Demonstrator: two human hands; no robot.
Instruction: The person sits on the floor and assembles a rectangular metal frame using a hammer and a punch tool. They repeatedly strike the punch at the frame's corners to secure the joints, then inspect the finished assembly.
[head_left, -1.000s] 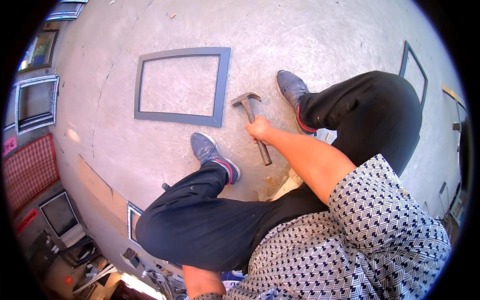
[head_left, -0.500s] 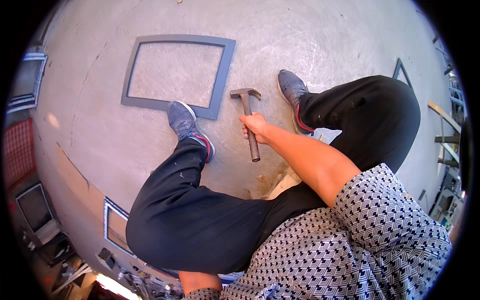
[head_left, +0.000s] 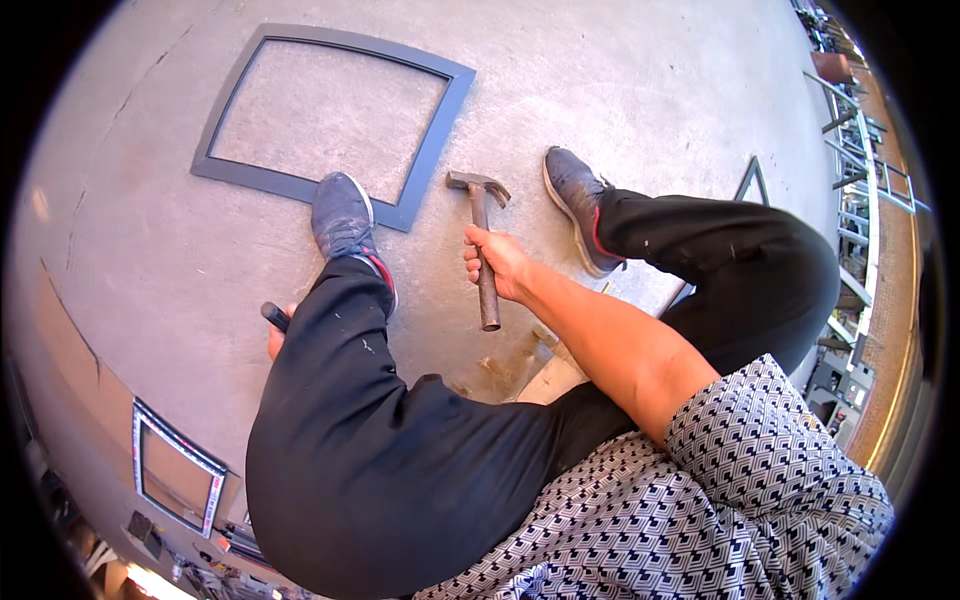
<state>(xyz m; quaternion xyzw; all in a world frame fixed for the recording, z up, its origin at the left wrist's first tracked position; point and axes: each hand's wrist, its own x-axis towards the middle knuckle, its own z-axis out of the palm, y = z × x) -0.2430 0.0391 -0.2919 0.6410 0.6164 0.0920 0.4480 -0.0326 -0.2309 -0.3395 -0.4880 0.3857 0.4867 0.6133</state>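
Note:
My right hand point(head_left: 497, 262) is wrapped round the wooden handle of a claw hammer point(head_left: 479, 207), held above the floor between my feet with its metal head pointing away from me. Beyond my left knee, my left hand point(head_left: 276, 343) shows only in part. Its fingers are closed on a dark, round-ended handle point(head_left: 274, 316); the rest of that tool is hidden behind my leg. A grey rectangular frame point(head_left: 434, 145) lies flat on the floor ahead, and the toe of my left shoe point(head_left: 342, 212) rests over its near edge.
Beneath me is a piece of wood point(head_left: 553, 381). A smaller dark frame point(head_left: 750, 180) lies past my right knee. At the lower left sits a frame with a white patterned border point(head_left: 215, 503). Metal racks point(head_left: 853, 215) and tools line the right side.
My left hand has come into view beside my left leg, holding a dark handle. The right hand with the hammer appears slightly further left. The whole view has turned a little.

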